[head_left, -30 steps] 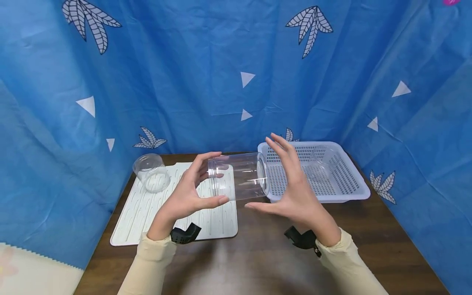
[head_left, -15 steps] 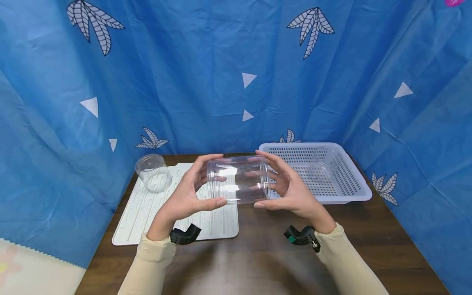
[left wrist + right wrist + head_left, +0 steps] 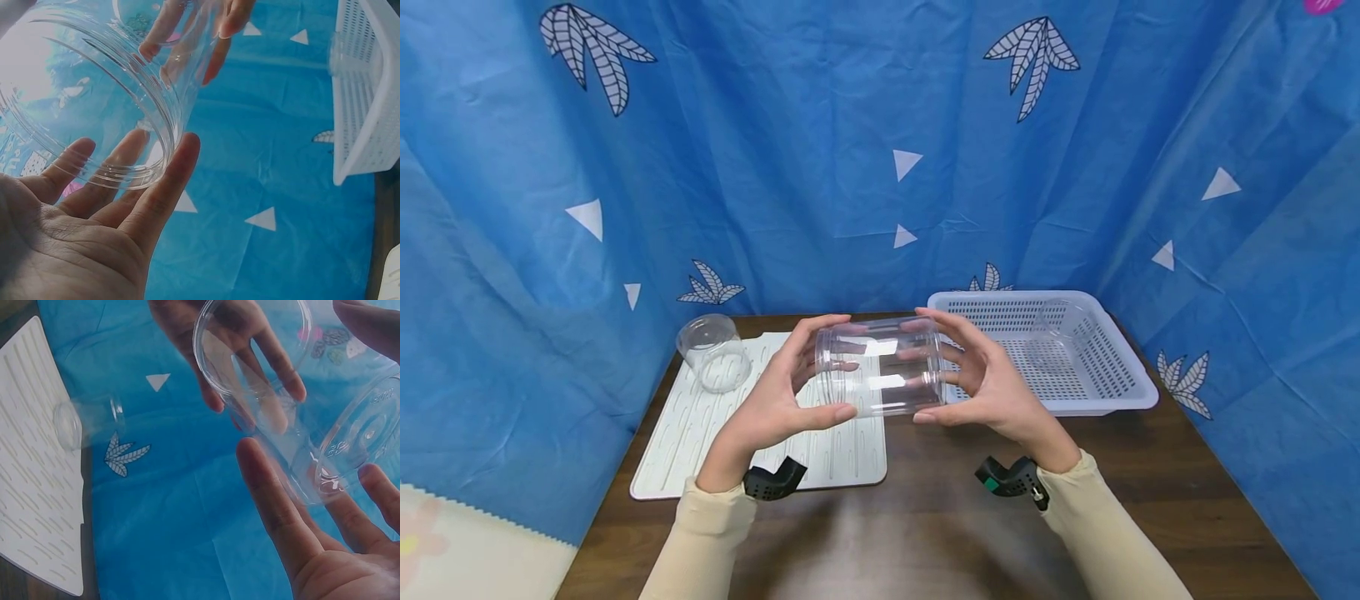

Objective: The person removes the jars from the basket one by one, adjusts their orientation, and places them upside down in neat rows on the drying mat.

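A clear jar lies sideways in the air between both hands, its threaded mouth to the left and its base to the right. My left hand grips the mouth end, thumb at the near side and fingers behind. At the base end, my right hand holds the jar the same way. The left wrist view shows the ridged rim against the left fingers. Embossed marks show on the jar's base in the right wrist view.
A second clear jar stands on the white ribbed drying mat at the back left. At the back right, a white perforated basket holds another clear jar. A blue curtain hangs behind the brown table.
My right hand has come in from the right and taken hold of the jar's base end, having been apart from it. The jar has tilted slightly and shifted little since.
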The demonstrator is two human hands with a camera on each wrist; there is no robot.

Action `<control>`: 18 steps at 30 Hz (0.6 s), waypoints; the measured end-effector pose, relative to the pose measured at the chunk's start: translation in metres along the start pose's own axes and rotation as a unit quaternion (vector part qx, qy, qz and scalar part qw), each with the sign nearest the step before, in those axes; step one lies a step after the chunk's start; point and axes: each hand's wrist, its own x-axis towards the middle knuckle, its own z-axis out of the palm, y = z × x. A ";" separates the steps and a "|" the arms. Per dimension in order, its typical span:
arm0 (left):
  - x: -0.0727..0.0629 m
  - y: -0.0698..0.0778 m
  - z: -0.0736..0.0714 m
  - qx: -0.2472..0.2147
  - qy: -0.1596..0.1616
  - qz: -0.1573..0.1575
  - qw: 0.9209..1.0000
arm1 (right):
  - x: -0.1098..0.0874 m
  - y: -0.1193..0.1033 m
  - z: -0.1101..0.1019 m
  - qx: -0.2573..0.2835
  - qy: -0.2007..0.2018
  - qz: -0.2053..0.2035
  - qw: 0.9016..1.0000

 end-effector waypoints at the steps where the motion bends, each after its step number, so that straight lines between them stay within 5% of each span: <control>1: 0.000 0.000 -0.001 -0.001 0.000 0.001 1.000 | 0.001 -0.001 0.001 -0.004 0.001 0.001 1.000; 8: -0.004 -0.001 -0.005 -0.011 0.001 -0.003 1.000 | 0.005 -0.003 0.003 -0.026 0.008 0.010 1.000; 18: -0.017 -0.010 -0.015 0.039 0.042 -0.012 0.998 | 0.018 -0.004 0.008 -0.075 0.005 0.017 0.997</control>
